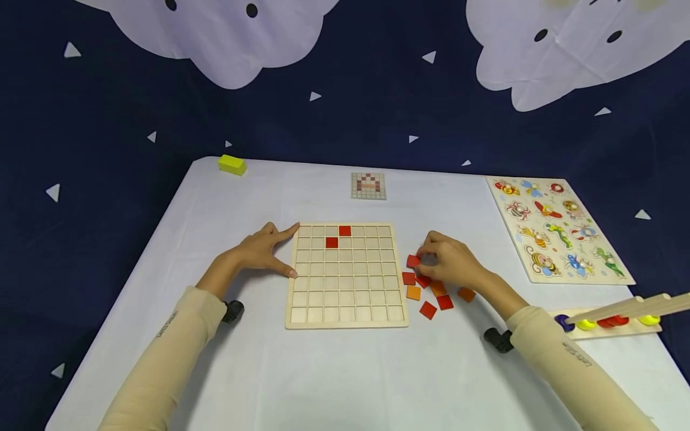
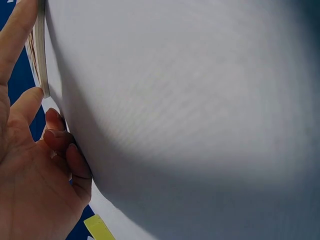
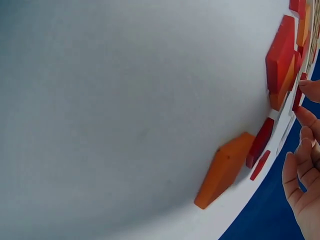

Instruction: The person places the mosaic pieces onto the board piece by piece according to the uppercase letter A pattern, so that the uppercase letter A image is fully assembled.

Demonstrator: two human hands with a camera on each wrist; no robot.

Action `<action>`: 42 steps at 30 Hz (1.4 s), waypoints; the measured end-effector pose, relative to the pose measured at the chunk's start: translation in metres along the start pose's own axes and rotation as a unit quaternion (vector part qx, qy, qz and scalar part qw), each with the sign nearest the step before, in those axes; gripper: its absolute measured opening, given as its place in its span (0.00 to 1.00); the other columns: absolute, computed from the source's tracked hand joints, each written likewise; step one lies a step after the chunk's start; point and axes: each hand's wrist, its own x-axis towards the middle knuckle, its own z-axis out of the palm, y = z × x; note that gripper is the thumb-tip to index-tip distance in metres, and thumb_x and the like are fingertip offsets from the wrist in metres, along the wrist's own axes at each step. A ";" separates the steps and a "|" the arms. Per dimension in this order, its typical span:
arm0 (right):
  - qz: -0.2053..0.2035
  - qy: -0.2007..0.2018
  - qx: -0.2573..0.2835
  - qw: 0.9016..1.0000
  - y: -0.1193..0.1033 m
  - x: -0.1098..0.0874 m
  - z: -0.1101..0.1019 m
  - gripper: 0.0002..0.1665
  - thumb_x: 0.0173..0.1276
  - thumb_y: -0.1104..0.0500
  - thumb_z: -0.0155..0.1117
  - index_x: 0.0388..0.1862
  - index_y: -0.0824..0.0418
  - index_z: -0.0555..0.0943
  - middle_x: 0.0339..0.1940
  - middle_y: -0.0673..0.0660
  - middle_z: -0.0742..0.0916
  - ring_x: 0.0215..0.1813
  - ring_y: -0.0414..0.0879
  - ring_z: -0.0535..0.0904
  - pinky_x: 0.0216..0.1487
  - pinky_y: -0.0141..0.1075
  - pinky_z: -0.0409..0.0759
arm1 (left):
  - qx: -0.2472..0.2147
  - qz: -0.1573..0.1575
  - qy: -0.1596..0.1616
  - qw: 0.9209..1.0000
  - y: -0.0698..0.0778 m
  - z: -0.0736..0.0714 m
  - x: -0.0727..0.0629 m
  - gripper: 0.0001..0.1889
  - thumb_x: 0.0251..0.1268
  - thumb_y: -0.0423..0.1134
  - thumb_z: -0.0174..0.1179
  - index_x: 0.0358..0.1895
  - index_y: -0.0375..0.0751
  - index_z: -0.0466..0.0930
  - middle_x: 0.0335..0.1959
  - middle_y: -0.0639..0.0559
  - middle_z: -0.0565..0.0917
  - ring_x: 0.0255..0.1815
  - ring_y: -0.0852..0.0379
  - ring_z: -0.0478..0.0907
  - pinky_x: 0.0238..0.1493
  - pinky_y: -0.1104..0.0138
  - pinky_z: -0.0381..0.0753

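A wooden grid board (image 1: 346, 327) lies flat on the white table, with one red tile (image 1: 345, 231) in its top row and another red tile (image 1: 332, 242) one row lower, diagonally to the left. Along the board's left edge rests my left hand (image 1: 261, 248), thumb and index finger spread wide; its other fingers bend inward in the left wrist view. My right hand (image 1: 450, 260) is right of the board, pinching a red square tile (image 3: 299, 92) between thumb and index finger. Under and beside it lie several loose red and orange tiles, including an orange tile (image 1: 466, 294) off to the right.
Behind the board lies a small pattern card (image 1: 369, 186). A yellow block (image 1: 232, 164) sits at the far left corner. At the right are an insect puzzle board (image 1: 560, 230) and a wooden base with pegs and coloured rings (image 1: 587, 324).
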 end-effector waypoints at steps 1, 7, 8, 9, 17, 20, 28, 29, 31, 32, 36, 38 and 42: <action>-0.001 0.002 0.000 1.000 0.000 0.000 -0.001 0.14 0.56 0.55 0.76 0.39 0.62 0.88 0.36 0.52 0.78 0.38 0.46 0.74 0.40 0.40 0.73 | 0.001 0.000 0.000 1.000 0.000 0.000 0.000 0.63 0.40 0.63 0.77 0.80 0.52 0.49 0.44 0.44 0.65 0.36 0.52 0.63 0.39 0.64 0.63; -0.009 0.011 0.014 1.000 -0.003 0.005 -0.003 0.14 0.57 0.56 0.77 0.40 0.62 0.88 0.36 0.51 0.77 0.37 0.46 0.73 0.39 0.39 0.73 | 0.001 0.000 -0.002 1.000 0.002 -0.001 -0.001 0.63 0.40 0.63 0.77 0.80 0.51 0.49 0.43 0.45 0.65 0.36 0.52 0.63 0.39 0.64 0.63; -0.012 0.012 0.017 1.000 -0.005 0.007 -0.003 0.14 0.57 0.56 0.77 0.40 0.62 0.88 0.36 0.51 0.77 0.37 0.46 0.73 0.39 0.39 0.73 | 0.000 -0.001 -0.002 1.000 0.002 -0.001 -0.001 0.63 0.40 0.63 0.77 0.80 0.51 0.49 0.43 0.45 0.64 0.36 0.52 0.63 0.39 0.64 0.63; -0.016 0.013 0.019 1.000 -0.007 0.009 -0.003 0.14 0.57 0.55 0.77 0.40 0.61 0.88 0.36 0.51 0.77 0.37 0.46 0.73 0.39 0.39 0.73 | 0.000 -0.001 -0.001 1.000 0.002 -0.001 -0.001 0.63 0.40 0.62 0.77 0.80 0.51 0.49 0.43 0.45 0.64 0.36 0.52 0.63 0.39 0.64 0.63; -0.057 0.001 0.037 0.998 -0.031 0.030 0.007 0.14 0.57 0.56 0.76 0.41 0.61 0.88 0.37 0.51 0.79 0.37 0.45 0.75 0.39 0.38 0.74 | 0.007 -0.008 0.001 1.000 0.001 0.000 0.000 0.63 0.41 0.62 0.77 0.80 0.52 0.49 0.43 0.45 0.65 0.37 0.52 0.63 0.39 0.64 0.63; -0.066 -0.007 0.045 0.997 -0.042 0.038 0.012 0.14 0.57 0.55 0.75 0.41 0.61 0.88 0.37 0.51 0.80 0.37 0.45 0.75 0.38 0.37 0.73 | 0.005 -0.007 0.001 1.000 0.001 0.000 -0.001 0.63 0.41 0.62 0.77 0.80 0.52 0.49 0.43 0.45 0.65 0.37 0.53 0.63 0.39 0.64 0.63; -0.094 -0.022 0.058 0.994 -0.064 0.058 0.020 0.14 0.60 0.55 0.73 0.42 0.62 0.88 0.39 0.52 0.81 0.38 0.45 0.75 0.41 0.39 0.75 | 0.004 -0.005 0.000 1.000 0.003 -0.001 -0.002 0.63 0.41 0.62 0.77 0.80 0.52 0.48 0.43 0.45 0.65 0.36 0.53 0.62 0.38 0.65 0.63; -0.099 -0.022 0.056 0.993 -0.067 0.060 0.021 0.14 0.60 0.55 0.73 0.42 0.62 0.88 0.39 0.52 0.81 0.38 0.45 0.75 0.41 0.39 0.75 | 0.004 -0.006 -0.001 1.000 0.002 -0.001 -0.002 0.63 0.41 0.62 0.77 0.80 0.52 0.48 0.43 0.45 0.65 0.36 0.53 0.62 0.38 0.65 0.63; -0.107 -0.023 0.053 0.993 -0.072 0.065 0.022 0.15 0.60 0.55 0.74 0.42 0.62 0.88 0.39 0.51 0.81 0.38 0.44 0.75 0.43 0.40 0.76 | 0.005 -0.008 -0.001 1.000 0.002 -0.002 -0.002 0.63 0.41 0.62 0.77 0.80 0.51 0.49 0.43 0.45 0.65 0.36 0.53 0.62 0.38 0.65 0.63; -0.110 -0.023 0.051 0.992 -0.074 0.068 0.023 0.15 0.60 0.55 0.74 0.42 0.62 0.88 0.39 0.51 0.81 0.39 0.43 0.76 0.43 0.41 0.77 | 0.005 -0.008 -0.002 1.000 0.002 -0.002 -0.002 0.63 0.41 0.62 0.77 0.80 0.51 0.49 0.43 0.45 0.65 0.36 0.53 0.62 0.38 0.65 0.63; -0.119 -0.031 0.044 0.991 -0.084 0.077 0.026 0.16 0.60 0.54 0.74 0.44 0.62 0.88 0.39 0.51 0.80 0.40 0.44 0.77 0.45 0.42 0.78 | 0.003 -0.007 -0.001 1.000 0.003 -0.002 -0.002 0.63 0.40 0.62 0.78 0.80 0.52 0.49 0.43 0.45 0.65 0.36 0.53 0.62 0.38 0.64 0.62; -0.124 -0.036 0.038 0.991 -0.089 0.082 0.027 0.16 0.60 0.54 0.74 0.44 0.62 0.88 0.38 0.51 0.79 0.38 0.43 0.76 0.43 0.39 0.78 | 0.000 -0.004 0.000 1.000 0.003 -0.001 -0.002 0.62 0.40 0.62 0.78 0.80 0.52 0.49 0.42 0.45 0.65 0.36 0.53 0.62 0.39 0.64 0.61; -0.134 -0.045 0.034 0.989 -0.099 0.093 0.032 0.16 0.61 0.54 0.73 0.45 0.62 0.88 0.37 0.51 0.79 0.34 0.42 0.72 0.38 0.35 0.75 | -0.002 -0.002 0.003 1.000 0.002 -0.001 -0.003 0.62 0.41 0.62 0.77 0.80 0.52 0.49 0.42 0.46 0.64 0.37 0.52 0.61 0.40 0.63 0.59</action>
